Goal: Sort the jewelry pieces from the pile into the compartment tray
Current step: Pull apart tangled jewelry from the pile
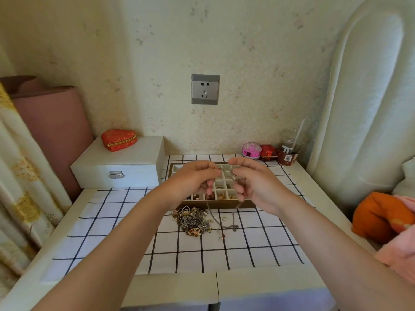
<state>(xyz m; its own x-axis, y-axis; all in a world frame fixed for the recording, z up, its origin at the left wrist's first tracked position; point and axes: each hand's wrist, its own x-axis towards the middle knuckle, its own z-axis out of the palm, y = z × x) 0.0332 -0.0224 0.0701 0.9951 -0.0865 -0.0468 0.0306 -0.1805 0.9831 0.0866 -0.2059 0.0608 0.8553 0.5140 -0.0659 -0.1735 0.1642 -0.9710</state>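
In the lower half of the frame a checked cloth covers the table. On it, just below centre, lies the pile of tangled jewelry, close in front of the tray. Beside the pile on its right, the low loop of a thin chain rests on the cloth, and its two strands rise to the hands. At centre frame the left hand and right hand are held up over the compartment tray, each with fingers curled and thumb and forefinger seemingly pinching an upper end of the chain. The clasp itself is too small to make out.

The step in hand looks like freeing this one chain for its own compartment. To do it well, lift straight up until the loop clears the cloth and the pile, so it snags nothing. Then gather it into one hand and lower it coiled into a free cell.

Upper left sits a white box bearing a red pouch; a wall socket is above
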